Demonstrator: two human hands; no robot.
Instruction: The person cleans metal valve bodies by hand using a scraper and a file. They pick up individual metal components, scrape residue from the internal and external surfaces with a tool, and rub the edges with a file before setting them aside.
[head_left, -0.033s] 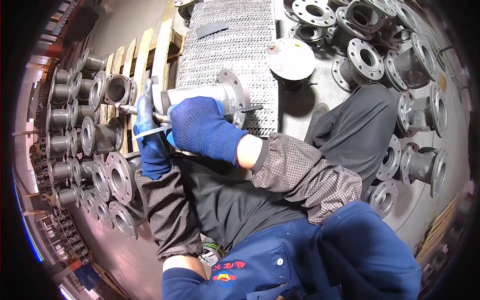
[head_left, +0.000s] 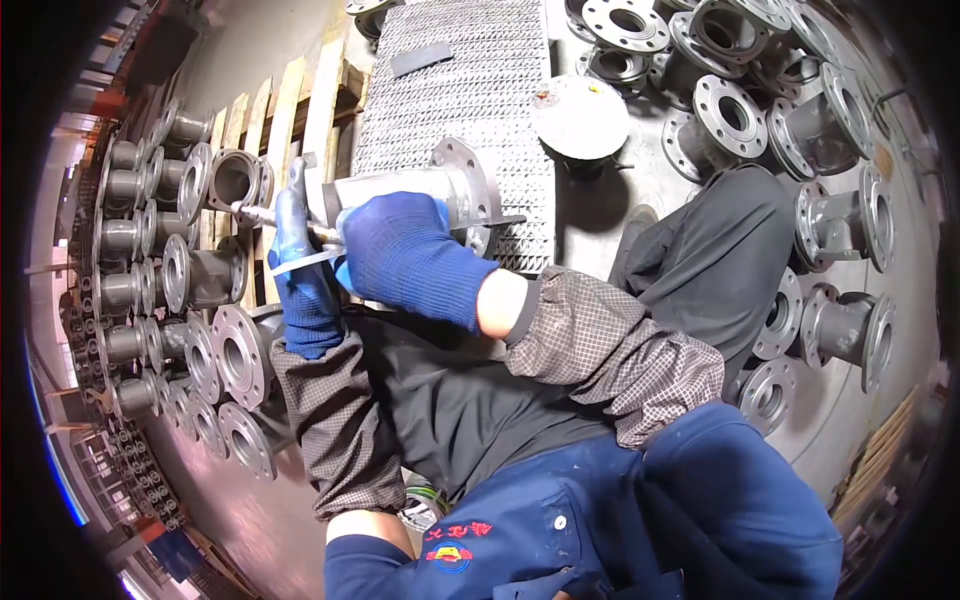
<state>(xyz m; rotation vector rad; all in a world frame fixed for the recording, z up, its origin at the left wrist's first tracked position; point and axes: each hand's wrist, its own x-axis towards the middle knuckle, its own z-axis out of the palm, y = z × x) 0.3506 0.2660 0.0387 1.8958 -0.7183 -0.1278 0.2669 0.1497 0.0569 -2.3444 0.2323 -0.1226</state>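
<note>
A grey flanged metal pipe fitting (head_left: 390, 190) lies on its side on a ridged metal bench top. Its round flange (head_left: 468, 190) faces right. My right hand (head_left: 398, 245), in a blue knit glove, is closed in front of the fitting around a slim rod-shaped tool (head_left: 262, 213). The rod's thin end sticks out left across my left hand; a dark flat strip (head_left: 505, 219) shows right of the fist. My left hand (head_left: 300, 250), in a blue coated glove, has its fingers stretched up along the fitting's left end. A pale thin strip (head_left: 305, 262) crosses its palm.
The bench top (head_left: 460, 100) carries a small dark flat bar (head_left: 421, 59). A white round-topped stool (head_left: 582, 115) stands right of it. Flanged fittings (head_left: 205, 290) crowd the left beside a wooden pallet (head_left: 290, 105); more fittings (head_left: 730, 120) stand on the floor at right.
</note>
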